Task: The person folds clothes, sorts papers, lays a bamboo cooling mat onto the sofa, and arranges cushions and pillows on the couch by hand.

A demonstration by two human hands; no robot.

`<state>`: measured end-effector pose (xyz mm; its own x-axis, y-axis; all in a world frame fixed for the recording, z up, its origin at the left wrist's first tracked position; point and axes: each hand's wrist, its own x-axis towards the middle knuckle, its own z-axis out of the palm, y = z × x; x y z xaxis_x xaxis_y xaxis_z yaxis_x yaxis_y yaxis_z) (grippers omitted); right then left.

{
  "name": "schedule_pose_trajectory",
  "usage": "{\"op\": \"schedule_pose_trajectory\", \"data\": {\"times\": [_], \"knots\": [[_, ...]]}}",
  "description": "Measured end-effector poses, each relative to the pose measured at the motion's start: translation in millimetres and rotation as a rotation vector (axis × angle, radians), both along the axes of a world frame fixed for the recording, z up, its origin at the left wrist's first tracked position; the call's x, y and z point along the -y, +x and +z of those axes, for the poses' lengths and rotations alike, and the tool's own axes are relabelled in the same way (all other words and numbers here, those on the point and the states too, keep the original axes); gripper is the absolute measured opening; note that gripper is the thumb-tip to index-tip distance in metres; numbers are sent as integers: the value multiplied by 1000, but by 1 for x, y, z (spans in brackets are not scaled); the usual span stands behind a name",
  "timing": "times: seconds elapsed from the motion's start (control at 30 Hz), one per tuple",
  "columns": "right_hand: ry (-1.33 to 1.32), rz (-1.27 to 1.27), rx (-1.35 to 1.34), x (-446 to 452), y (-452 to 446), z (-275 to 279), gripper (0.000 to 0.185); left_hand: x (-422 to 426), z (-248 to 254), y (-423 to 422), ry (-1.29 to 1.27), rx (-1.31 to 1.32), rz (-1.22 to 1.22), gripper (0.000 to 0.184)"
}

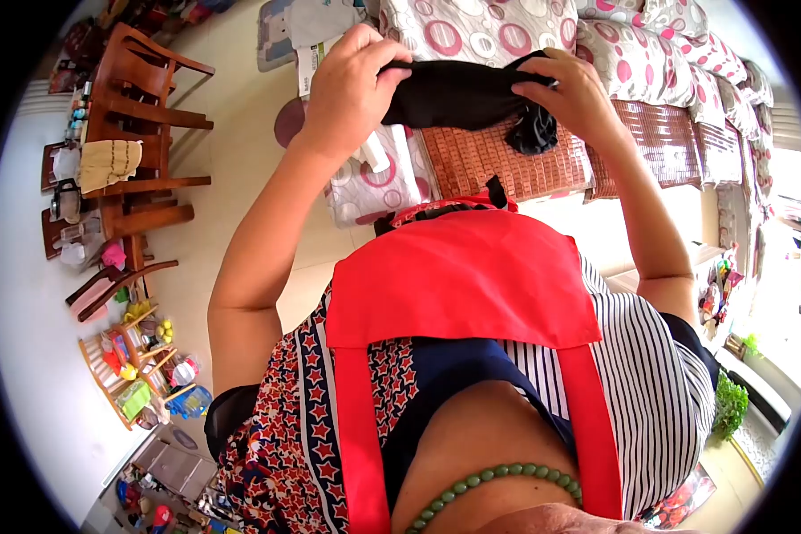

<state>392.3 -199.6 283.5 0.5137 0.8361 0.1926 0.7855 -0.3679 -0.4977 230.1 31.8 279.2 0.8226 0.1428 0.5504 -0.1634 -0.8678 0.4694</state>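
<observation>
A piece of thin black cloth (454, 93) is stretched sideways between my two hands, high in the head view. My left hand (351, 89) pinches its left end between thumb and fingers. The other end is gripped by my right hand (574, 93), closed with the thumb underneath. A bunched, crumpled part of the cloth hangs down beside my right fingers. Its exact kind of garment cannot be made out. Below it lies a brown woven seat mat (503, 160) on a sofa with circle-patterned covers (485, 31).
Several patterned cushions (636, 62) line the sofa at the upper right. Wooden chairs (142, 116) stand at the left, one with a yellow cloth (109, 165) over it. A rack of toys (133, 365) is at the lower left. My red apron (463, 280) fills the middle.
</observation>
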Motion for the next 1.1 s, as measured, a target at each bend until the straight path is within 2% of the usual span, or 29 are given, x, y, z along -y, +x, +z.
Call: {"op": "schedule_pose_trajectory", "data": {"times": [0.07,0.1,0.2,0.23,0.27,0.33,0.37,0.43,0.5,0.57,0.6,0.63,0.67,0.73,0.8,0.83,0.9,1.0,1.1], "knots": [[161,153,178,12,-3,12,22,3,18,-15,-44,-57,-67,17],[163,204,132,16,-10,25,21,6,31,-24,-76,-96,-109,18],[174,424,-51,30,-27,70,17,10,73,-46,-387,-327,-396,19],[173,464,-160,36,-32,82,17,6,85,-48,-543,-387,-595,19],[170,506,-269,40,-38,91,17,3,78,-44,-814,-349,-871,19],[307,502,-374,39,-50,99,16,3,22,-19,-1416,-263,-1397,35],[328,474,-416,37,-54,101,14,8,-8,-23,-1818,-439,-1237,56],[268,309,-452,30,-50,97,13,35,-59,-9,-1810,-805,-981,56],[256,72,-497,12,-40,77,16,61,-92,-18,-1840,-831,-842,54],[245,-81,-287,-6,-18,43,27,66,-107,-20,-1818,-792,-737,51],[198,-111,-224,-15,4,6,31,63,-113,-19,-1780,-766,-687,50],[-127,-1,-212,-19,27,-18,34,61,-117,-17,-1733,-744,-644,49],[-298,86,-50,-15,36,-50,40,59,-120,-17,-1682,-725,-604,48],[-167,156,222,-11,14,-69,43,59,-127,-19,-1573,-703,-550,46],[-276,343,-352,-19,2,-55,53,55,-133,-24,-1468,-682,-489,43],[-316,500,-529,-19,-7,-54,67,55,-137,-27,-1413,-676,-461,42],[-488,725,-607,-10,-25,-67,74,50,-146,-32,-1297,-664,-414,40],[-650,637,-789,-5,-49,-66,71,39,-156,-50,-1117,-660,-345,38],[-461,685,-796,-1,-49,-74,58,11,-157,-80,-954,-699,-271,35]]}}
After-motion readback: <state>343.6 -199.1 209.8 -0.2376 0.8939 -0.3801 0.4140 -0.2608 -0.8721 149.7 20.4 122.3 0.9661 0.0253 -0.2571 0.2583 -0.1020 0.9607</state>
